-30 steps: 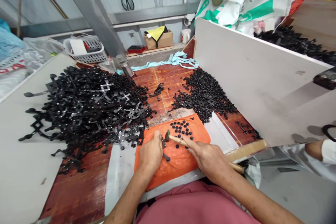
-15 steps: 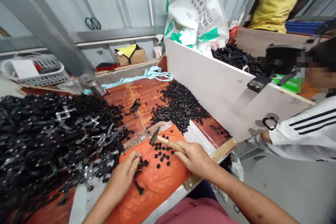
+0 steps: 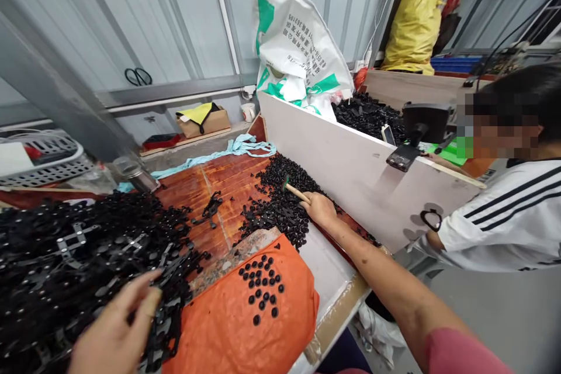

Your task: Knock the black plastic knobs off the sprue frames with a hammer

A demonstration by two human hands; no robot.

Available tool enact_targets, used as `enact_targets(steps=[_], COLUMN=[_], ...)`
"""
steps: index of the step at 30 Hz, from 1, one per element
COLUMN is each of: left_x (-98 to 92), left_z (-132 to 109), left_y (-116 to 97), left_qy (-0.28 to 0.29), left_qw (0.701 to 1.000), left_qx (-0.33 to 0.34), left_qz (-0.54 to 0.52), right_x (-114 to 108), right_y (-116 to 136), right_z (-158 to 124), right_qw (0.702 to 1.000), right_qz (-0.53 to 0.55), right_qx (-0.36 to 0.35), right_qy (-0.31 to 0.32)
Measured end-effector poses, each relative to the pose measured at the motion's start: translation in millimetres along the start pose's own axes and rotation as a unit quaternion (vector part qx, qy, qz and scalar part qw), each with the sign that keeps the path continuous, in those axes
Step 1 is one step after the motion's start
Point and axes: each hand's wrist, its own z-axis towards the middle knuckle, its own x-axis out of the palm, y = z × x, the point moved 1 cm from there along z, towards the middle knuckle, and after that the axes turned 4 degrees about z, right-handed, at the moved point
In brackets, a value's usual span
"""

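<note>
My right hand (image 3: 319, 208) grips a small hammer (image 3: 297, 191) by its wooden handle, the dark green head pointing away from me. Hand and hammer are over a heap of small black parts (image 3: 287, 210). At lower left my left hand (image 3: 125, 324), slightly blurred, has its fingers stretched and apart. It is beside a large pile of black linked pieces (image 3: 87, 269), some showing grey metal strips; whether it touches them I cannot tell. Several round black caps (image 3: 263, 281) lie spread on an orange cloth (image 3: 236, 333) between my hands.
A white board (image 3: 333, 163) borders the work surface on the right, with a person in a striped white sleeve (image 3: 508, 210) beyond it. Behind stand a printed sack (image 3: 302, 41), a cardboard box (image 3: 214, 121) and a metal-lidded jar (image 3: 135, 174). A grey basket (image 3: 48, 155) is at left.
My right hand has moved forward with the hammer, from the orange cloth to the small-parts heap. My left hand has left the black pieces on the cloth and moved left; those pieces are gone from there.
</note>
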Motion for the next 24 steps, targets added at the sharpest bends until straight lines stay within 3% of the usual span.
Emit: enact_targets(steps=[3,6,12,16,20,24], left_x=[38.8,60.6,70.1,77.8,79.5,74.6], left_z=[-28,-44,-56,-64,-68,-66], left_y=[-23,-38,-50,-54,-73,-105], left_qy=[0.057,0.086,0.139,0.2,0.225,0.191], left_qw=[0.996,0.988,0.975,0.953,0.927,0.928], left_qx=[0.008,0.021,0.017,-0.007,-0.019,-0.007], left_qz=[-0.074,-0.123,-0.174,-0.228,-0.3,-0.32], right_x=[8,7,-6,-15,-24,-24], right_y=[4,3,-10,-9,12,42], right_z=[3,4,12,10,-24,-81], right_qw=[1.0,0.999,0.986,0.959,0.911,0.86], right_qz=[0.015,0.045,0.159,0.278,0.408,0.5], right_qx=[-0.001,0.015,0.036,0.053,0.048,0.029], right_qy=[0.004,-0.011,-0.039,-0.029,0.023,0.1])
